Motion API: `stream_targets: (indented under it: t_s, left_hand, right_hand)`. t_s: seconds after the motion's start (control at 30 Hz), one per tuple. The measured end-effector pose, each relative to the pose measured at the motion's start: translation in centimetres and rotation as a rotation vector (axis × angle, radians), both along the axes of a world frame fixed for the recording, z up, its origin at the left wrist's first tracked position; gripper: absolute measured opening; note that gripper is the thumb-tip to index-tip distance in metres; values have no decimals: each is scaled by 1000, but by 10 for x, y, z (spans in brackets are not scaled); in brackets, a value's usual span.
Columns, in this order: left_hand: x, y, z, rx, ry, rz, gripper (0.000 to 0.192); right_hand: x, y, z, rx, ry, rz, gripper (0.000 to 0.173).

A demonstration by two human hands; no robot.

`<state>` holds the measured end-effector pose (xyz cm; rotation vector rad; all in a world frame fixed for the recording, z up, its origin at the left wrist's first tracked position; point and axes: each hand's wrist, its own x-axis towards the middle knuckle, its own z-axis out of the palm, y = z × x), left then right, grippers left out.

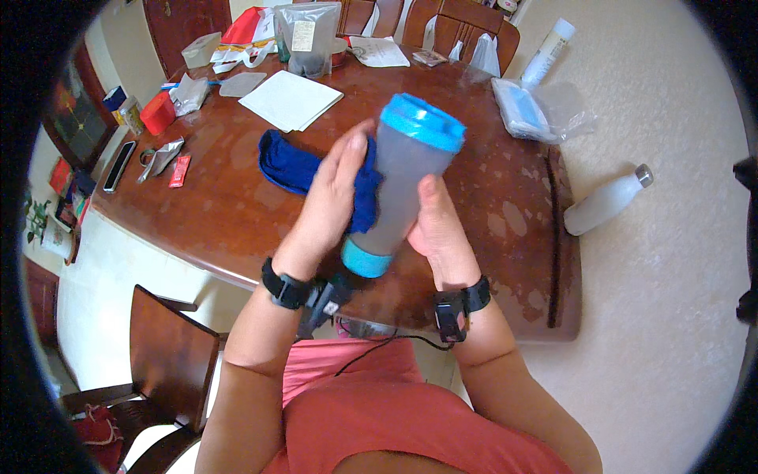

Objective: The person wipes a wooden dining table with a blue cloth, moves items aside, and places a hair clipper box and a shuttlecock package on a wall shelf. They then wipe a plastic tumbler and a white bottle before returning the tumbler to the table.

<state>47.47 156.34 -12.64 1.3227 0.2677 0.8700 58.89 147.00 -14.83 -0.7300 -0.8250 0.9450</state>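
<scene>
A grey translucent plastic bottle [400, 183] with a bright blue lid and a turquoise base is held tilted between my hands, above the wooden table. My left hand [337, 189] presses a dark blue cloth [290, 163] against the bottle's left side; the cloth's free end extends to the left. On the bottle's lower right side lies my right hand [435, 222], its thumb pointing up and its other fingers hidden behind the bottle. Both wrists wear black straps with small devices.
The table [497, 260] bears folded white paper [290, 101], a phone [119, 166], a red sachet [179, 172], a red container [158, 112] and a grey pouch [308, 41]. At the right are a white bottle [607, 201], a spray can [548, 53] and a packet of masks [524, 109]. A wooden chair [169, 355] stands lower left.
</scene>
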Motion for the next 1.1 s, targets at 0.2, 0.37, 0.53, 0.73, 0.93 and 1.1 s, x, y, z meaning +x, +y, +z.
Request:
stream_targets:
  t_s: [0.2,0.37,0.53,0.73,0.93,1.1]
  left_hand:
    - [-16,-32,-33,-271,68,-253,60]
    - [-24,-41,-27,-361,15,-134,45]
    - [-18,-48,-22,-161,8,239,35]
    - [-20,-38,-15,237,103,520,28]
    - [-27,-30,-9,337,138,559,28]
    - [-29,-26,0,289,92,610,28]
  right_hand:
    - [10,-15,14,-99,125,-118,90]
    - [-3,-10,12,-88,167,-233,80]
    - [-11,-3,10,-97,-188,-523,41]
    - [-25,3,3,-29,-254,-401,48]
    - [-24,-3,6,21,-197,-160,71]
    - [-27,-9,14,-90,-77,54,77]
